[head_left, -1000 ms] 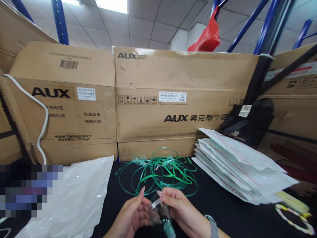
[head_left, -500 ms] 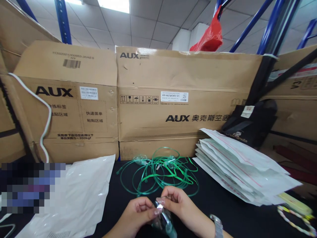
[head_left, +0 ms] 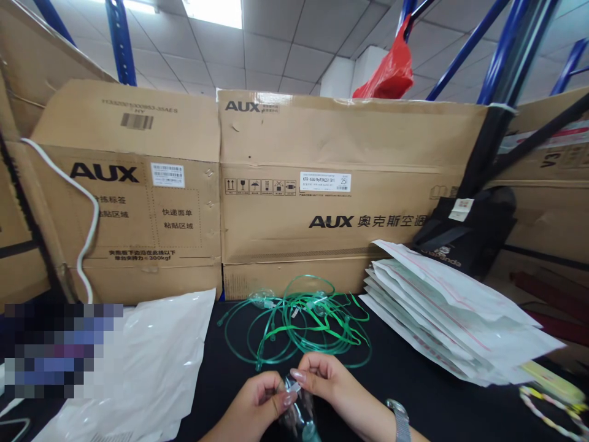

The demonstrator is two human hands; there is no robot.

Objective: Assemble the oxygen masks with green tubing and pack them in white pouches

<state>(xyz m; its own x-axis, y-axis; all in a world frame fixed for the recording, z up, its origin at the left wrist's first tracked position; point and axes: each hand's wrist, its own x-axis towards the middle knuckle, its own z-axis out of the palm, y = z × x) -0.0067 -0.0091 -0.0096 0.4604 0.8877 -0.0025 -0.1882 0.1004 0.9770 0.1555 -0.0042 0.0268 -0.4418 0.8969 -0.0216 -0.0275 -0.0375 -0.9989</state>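
Note:
Low in the middle of the view, my left hand (head_left: 257, 402) and my right hand (head_left: 329, 383) meet around a clear plastic mask (head_left: 299, 414) with a green fitting at its base. Both hands pinch the mask's top edge, where a small silvery strip sits between the fingertips. A watch is on my right wrist. Just beyond the hands, a tangle of green tubing (head_left: 301, 322) with more clear parts lies on the black table (head_left: 414, 380).
A white plastic bag (head_left: 147, 362) lies left of the hands. A stack of white sealed pouches (head_left: 451, 319) fans out to the right. Large AUX cardboard boxes (head_left: 294, 196) wall off the back. A black bag (head_left: 464, 230) leans at the right, and a white cable (head_left: 87, 233) hangs at the left.
My fingers have closed from a spread hold into a pinch on the mask's top edge. The hands and mask have sunk slightly lower in the view.

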